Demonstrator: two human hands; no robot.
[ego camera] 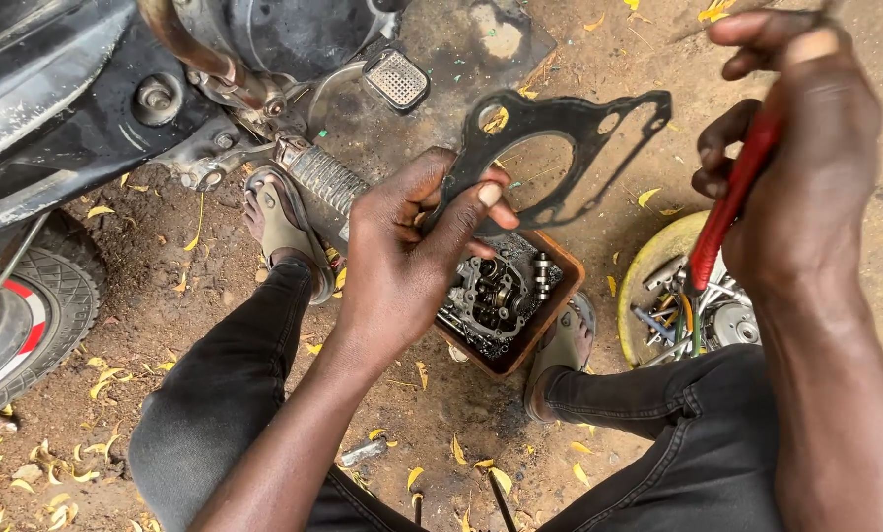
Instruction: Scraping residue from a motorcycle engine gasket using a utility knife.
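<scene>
1. Head view: the left hand (402, 256) pinches a thin black gasket (560, 148) by its lower left edge, thumb on top and fingers beneath, and holds it flat in the air.
2. The gasket has one large round opening in the middle and smaller holes around its rim; it hangs just above the brown tray (545, 325), which serves as the landmark here.
3. The brown tray sits on the dirt ground (166, 305) between the person's two feet and holds a grey metal engine part (496, 296) with a small chain sprocket beside it.
4. The right hand (806, 177) is raised to the right of the tray, its fingers curled tight around a tool with a red handle (732, 202) that points down and left.
5. Right of the tray, under the right hand, stands a yellow bowl (658, 261) filled with bolts, wires and small metal parts.
6. Left of the tray and above it is a motorcycle (87, 108), with its ribbed footrest (323, 182) close to the left hand and its tyre (47, 296) at the far left.
7. Both feet wear sandals (284, 227), and the legs in dark trousers (225, 394) bend to either side of the tray.
8. Small yellow leaves lie scattered over the ground around the tray.
</scene>
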